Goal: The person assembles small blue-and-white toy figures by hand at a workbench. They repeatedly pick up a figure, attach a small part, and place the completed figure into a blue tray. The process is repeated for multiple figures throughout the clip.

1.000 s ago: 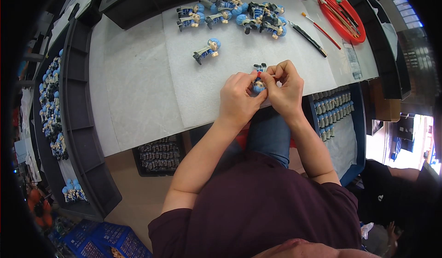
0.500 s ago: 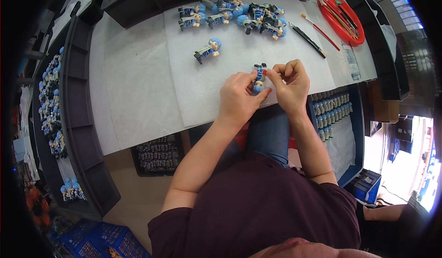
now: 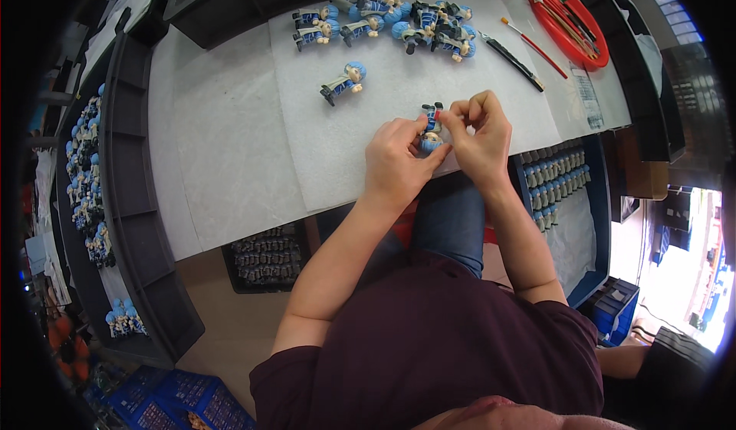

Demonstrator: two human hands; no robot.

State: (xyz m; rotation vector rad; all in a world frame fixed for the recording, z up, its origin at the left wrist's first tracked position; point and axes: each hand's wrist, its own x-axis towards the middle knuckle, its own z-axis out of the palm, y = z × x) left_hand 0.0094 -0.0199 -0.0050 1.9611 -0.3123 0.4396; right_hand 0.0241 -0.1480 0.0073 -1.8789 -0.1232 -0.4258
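Observation:
A small blue-haired figurine with a blue and white outfit and dark shoes is pinched between the fingers and thumb of my left hand. It lies just over the near edge of the white sheet, its head toward me and its feet pointing away. My right hand has its fingers curled and its thumb tip against the figurine's body. A small red spot shows at that thumb tip; whatever lies in the pinch is too small to make out. Another figurine lies alone on the sheet, up and to the left.
Several similar figurines lie grouped at the far side. A black pen-shaped tool, a red-handled brush and a red tray with brushes are at the right. Dark trays border the table; a blue bin holds rows of figurines.
My right thumb and the red spot have shifted slightly up and left along the figurine's body. My left hand keeps its grip; the whole view has moved a little.

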